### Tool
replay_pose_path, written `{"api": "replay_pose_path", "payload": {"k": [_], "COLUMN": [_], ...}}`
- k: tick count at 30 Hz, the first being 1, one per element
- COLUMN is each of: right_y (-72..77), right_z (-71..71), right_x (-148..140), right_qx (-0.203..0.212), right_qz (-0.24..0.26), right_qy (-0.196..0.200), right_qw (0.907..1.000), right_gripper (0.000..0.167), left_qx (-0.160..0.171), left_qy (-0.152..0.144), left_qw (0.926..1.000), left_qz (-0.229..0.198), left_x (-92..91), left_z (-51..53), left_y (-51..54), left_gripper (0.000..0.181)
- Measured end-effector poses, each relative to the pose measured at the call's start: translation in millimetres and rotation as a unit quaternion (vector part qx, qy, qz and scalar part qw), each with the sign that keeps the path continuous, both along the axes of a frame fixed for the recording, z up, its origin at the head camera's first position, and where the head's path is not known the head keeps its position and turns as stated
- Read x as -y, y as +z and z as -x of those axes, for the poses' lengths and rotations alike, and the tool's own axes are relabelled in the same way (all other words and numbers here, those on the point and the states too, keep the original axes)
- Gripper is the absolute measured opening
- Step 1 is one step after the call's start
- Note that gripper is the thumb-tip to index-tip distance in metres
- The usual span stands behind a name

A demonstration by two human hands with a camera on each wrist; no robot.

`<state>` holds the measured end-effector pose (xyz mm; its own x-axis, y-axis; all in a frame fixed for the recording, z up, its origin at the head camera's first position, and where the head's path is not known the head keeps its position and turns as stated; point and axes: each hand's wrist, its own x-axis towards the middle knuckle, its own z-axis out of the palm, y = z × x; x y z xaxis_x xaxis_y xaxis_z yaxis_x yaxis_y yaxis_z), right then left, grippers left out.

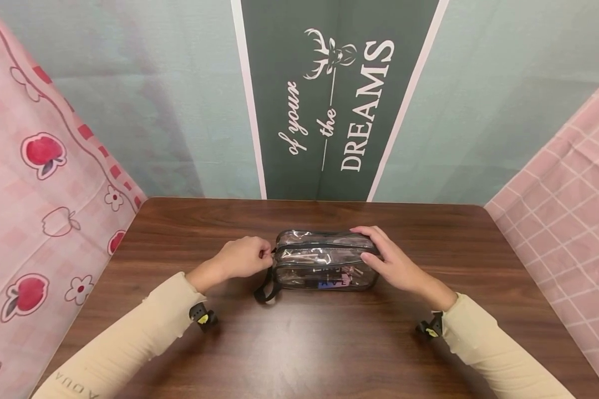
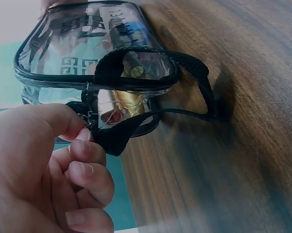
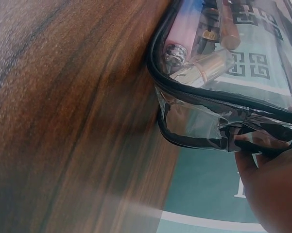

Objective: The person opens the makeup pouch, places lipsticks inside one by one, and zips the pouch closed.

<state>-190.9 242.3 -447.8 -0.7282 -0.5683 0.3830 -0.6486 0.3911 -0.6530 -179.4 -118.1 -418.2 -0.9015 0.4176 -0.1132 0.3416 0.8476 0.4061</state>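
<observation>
A clear plastic zip pouch [image 1: 324, 257] with black edging sits on the table, several cosmetic tubes and small items inside it. At its left end, my left hand [image 1: 244, 256] pinches a small piece, apparently the zipper pull, between thumb and index finger. The black wrist strap [image 2: 204, 82] loops out from that same end, beside the fingers. My right hand [image 1: 396, 266] holds the pouch's right end, thumb on the near side and fingers over the far side. Through the plastic in the right wrist view show a pink and blue tube [image 3: 183, 31] and a small clear-capped tube [image 3: 204, 70].
The brown wooden table [image 1: 299, 343] extends around the pouch. Behind it hangs a green curtain [image 1: 299, 177] with white lettering. Pink patterned cloth [image 1: 55, 221] hangs at the left, and pink checked cloth [image 1: 569, 194] at the right.
</observation>
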Motion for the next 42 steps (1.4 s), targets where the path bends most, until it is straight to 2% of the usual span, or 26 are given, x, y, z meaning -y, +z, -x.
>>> {"api": "replay_pose_path", "payload": {"k": [12,28,42], "right_y": [-1.3,-3.0,0.6], "right_z": [1.6,3.6,3.0], "right_x": [0.2,-0.7,-3.2], "right_qx": [-0.003,0.000,-0.005], "right_qz": [0.005,0.002,-0.011], "right_qy": [0.000,-0.001,-0.005], "right_qw": [1.0000,1.0000,0.9999], "right_gripper": [0.051,0.051,0.054], "left_qx": [0.002,0.012,0.006], "left_qy": [-0.006,-0.001,-0.019], "left_qw": [1.0000,0.9999,0.9996], "left_qz": [-0.001,0.009,0.022], "left_x": [0.2,-1.0,-1.8], "left_z": [3.2,3.8,4.4], "left_y": [-3.7,0.0,2.0], "left_gripper": [0.025,0.024,0.024]}}
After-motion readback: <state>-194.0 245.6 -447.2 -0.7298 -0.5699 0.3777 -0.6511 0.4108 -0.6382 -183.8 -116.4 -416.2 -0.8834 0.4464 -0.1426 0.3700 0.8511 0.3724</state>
